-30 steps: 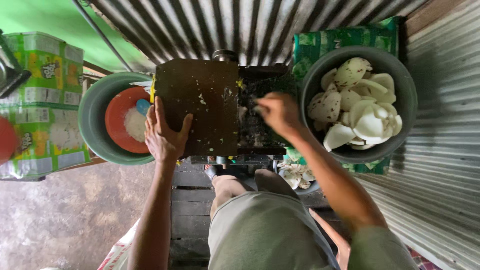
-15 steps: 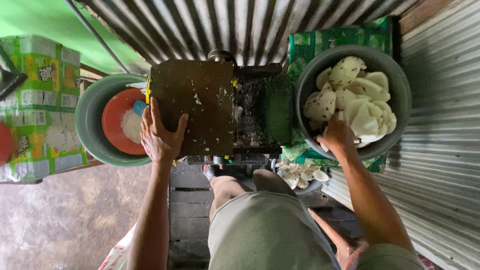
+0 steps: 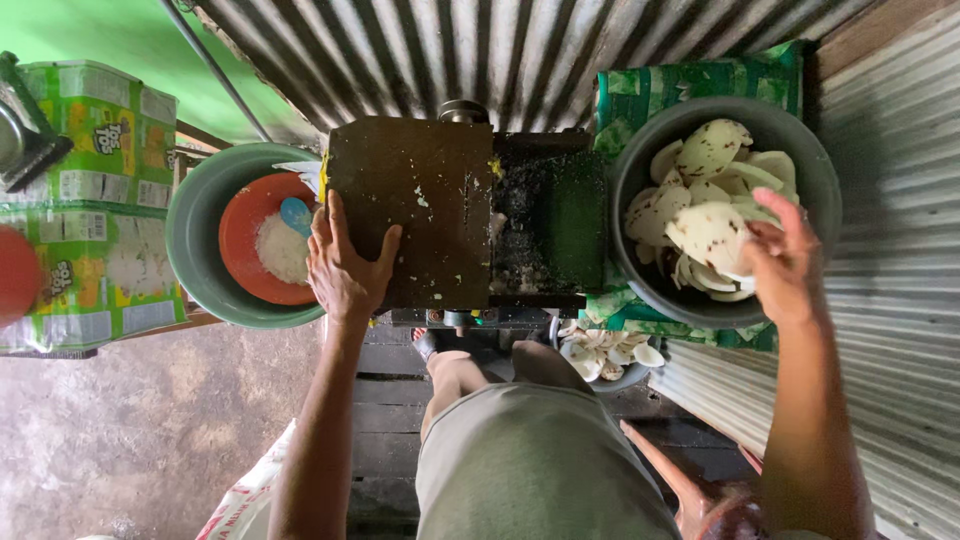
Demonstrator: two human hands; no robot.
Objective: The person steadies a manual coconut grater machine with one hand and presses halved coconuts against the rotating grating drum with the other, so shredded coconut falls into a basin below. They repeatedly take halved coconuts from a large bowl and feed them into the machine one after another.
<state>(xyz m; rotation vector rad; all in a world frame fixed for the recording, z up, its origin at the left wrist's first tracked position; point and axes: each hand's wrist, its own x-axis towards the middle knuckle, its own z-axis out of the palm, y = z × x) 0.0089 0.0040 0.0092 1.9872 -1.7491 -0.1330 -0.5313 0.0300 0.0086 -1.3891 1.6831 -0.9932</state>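
1. Since half a second ago, the right hand [image 3: 785, 265] has shifted to the dark basin's [image 3: 825, 175] four-o'clock rim, fingers loosely curled on a pale slice [image 3: 712, 232].
2. At nine o'clock, the left hand [image 3: 345, 270] lies flat and open on the dark press board [image 3: 415, 190].
3. Beside it sits an orange bowl [image 3: 245, 250] in a green basin [image 3: 195, 235].
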